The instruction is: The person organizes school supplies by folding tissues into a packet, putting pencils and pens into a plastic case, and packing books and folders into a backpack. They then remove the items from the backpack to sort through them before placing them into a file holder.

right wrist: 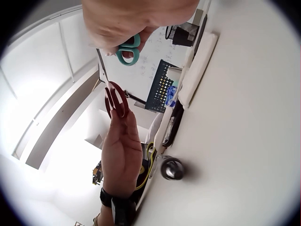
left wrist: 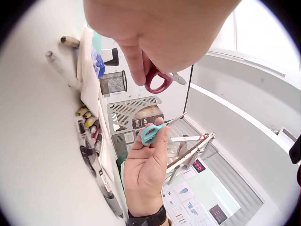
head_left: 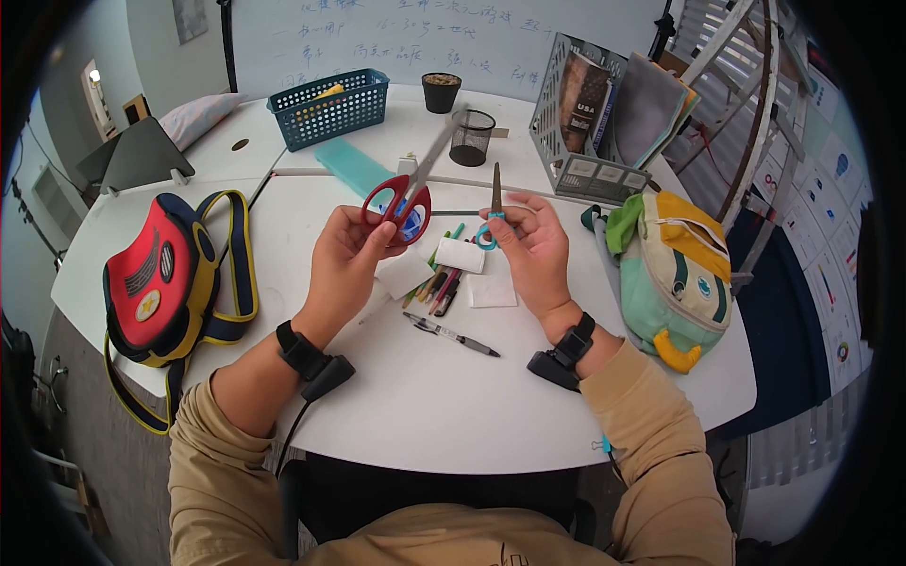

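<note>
Red-handled scissors (head_left: pixel 418 181) and teal-handled scissors (head_left: pixel 495 208) have metal blades, smooth plastic handles. Toward the smooth table's (head_left: pixel 396 406) far edge stand a metal-mesh pen cup (head_left: pixel 471 141) and perforated plastic basket (head_left: pixel 338 119); by its right edge, a cloth backpack (head_left: pixel 661 302).

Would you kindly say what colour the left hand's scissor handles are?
The handles are red, clearest in the head view.

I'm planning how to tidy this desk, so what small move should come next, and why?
Probably turn the small turquoise-handled metal scissors point-down with the right hand, towards the black wire-mesh cup: their blades point up, and the open-topped cup stands just beyond the hands. The left hand already holds the larger red-handled metal scissors.
</note>
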Motion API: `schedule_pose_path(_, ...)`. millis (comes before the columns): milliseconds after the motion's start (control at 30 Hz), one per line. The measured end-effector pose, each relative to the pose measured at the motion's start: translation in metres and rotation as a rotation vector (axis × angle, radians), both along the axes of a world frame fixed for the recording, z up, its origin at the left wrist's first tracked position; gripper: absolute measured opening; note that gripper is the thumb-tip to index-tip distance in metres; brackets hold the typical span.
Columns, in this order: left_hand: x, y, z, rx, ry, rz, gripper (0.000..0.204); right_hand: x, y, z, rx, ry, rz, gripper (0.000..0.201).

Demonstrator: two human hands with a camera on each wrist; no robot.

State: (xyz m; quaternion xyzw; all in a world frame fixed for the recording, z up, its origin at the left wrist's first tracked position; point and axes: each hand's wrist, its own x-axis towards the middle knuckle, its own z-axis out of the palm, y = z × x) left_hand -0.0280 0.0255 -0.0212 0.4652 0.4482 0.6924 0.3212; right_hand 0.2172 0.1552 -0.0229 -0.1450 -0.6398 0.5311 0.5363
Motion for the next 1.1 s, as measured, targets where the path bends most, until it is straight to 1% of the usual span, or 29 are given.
schedule_pose_path(100,0.003,0.0,-0.002,-0.003,-0.074,-0.107,0.017,-0.003,-0.007,0.0,-0.103,-0.03,0.169,0.03)
schedule_pose_path(133,0.005,-0.001,-0.003,-0.01,-0.087,-0.141,0.016,-0.004,-0.012,0.002,-0.18,-0.027,0.238,0.026)
schedule_pose_path(233,0.013,-0.004,-0.004,-0.004,-0.111,-0.234,0.016,-0.009,-0.021,0.004,-0.337,-0.03,0.342,0.025)
schedule_pose_path(267,0.016,-0.005,-0.004,-0.018,-0.118,-0.25,0.017,-0.006,-0.026,0.008,-0.368,-0.036,0.38,0.029)
schedule_pose_path(367,0.02,-0.009,-0.003,-0.005,-0.135,-0.285,0.02,-0.011,-0.029,0.006,-0.335,-0.003,0.327,0.031)
schedule_pose_path(467,0.019,-0.008,-0.005,0.024,-0.202,-0.306,0.021,-0.012,-0.027,0.001,-0.21,-0.034,0.29,0.034)
schedule_pose_path(533,0.02,-0.009,-0.003,0.061,-0.247,-0.339,0.021,-0.012,-0.03,0.005,-0.217,-0.055,0.307,0.032)
schedule_pose_path(633,0.019,-0.01,-0.005,0.04,-0.309,-0.396,0.021,-0.012,-0.032,0.005,-0.224,-0.1,0.305,0.028)
schedule_pose_path(767,0.021,-0.01,-0.008,0.049,-0.263,-0.35,0.02,-0.011,-0.032,0.004,-0.263,-0.148,0.257,0.023)
schedule_pose_path(867,0.021,-0.009,-0.008,0.091,-0.229,-0.278,0.019,-0.006,-0.031,0.005,-0.189,-0.234,0.28,0.021)
schedule_pose_path(967,0.018,-0.007,-0.009,0.115,-0.24,-0.238,0.018,-0.005,-0.035,0.007,-0.189,-0.286,0.277,0.022)
schedule_pose_path(1033,0.018,-0.007,-0.009,0.091,-0.251,-0.224,0.019,-0.003,-0.039,0.012,-0.177,-0.325,0.234,0.023)
schedule_pose_path(1100,0.02,-0.007,-0.01,0.129,-0.221,-0.184,0.02,-0.002,-0.042,0.016,-0.165,-0.34,0.179,0.024)
